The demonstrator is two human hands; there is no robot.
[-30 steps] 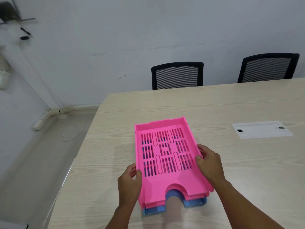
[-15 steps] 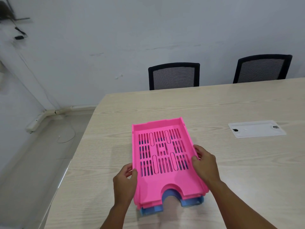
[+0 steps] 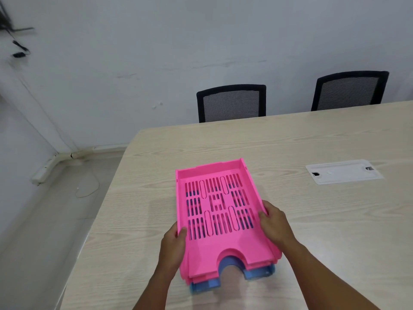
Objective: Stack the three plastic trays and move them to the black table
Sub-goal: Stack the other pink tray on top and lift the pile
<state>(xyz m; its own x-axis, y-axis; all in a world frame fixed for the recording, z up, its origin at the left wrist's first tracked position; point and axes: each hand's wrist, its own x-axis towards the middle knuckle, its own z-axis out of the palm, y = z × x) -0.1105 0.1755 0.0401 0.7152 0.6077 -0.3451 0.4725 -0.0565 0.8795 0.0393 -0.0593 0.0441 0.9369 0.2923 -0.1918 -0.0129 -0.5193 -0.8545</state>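
1. Writing or labels cannot be read on any tray.
2. Pale wood-grain bench [image 3: 290,142] stands by a white wall, two black mesh chairs [image 3: 231,102] behind it and a white cover plate [image 3: 344,171] set into its top.
3. Pink trays [image 3: 218,220] sit nested on a blue tray [image 3: 257,272] near the bench's front edge.
4. Left hand [image 3: 173,245] grips the stack's left rim, thumb on top; right hand [image 3: 274,222] clasps the right rim, fingers [image 3: 264,212] curled closed over it.

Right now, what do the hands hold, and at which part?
Both grip the stack of trays by its long sides: left hand on the left edge, right hand on the right edge.
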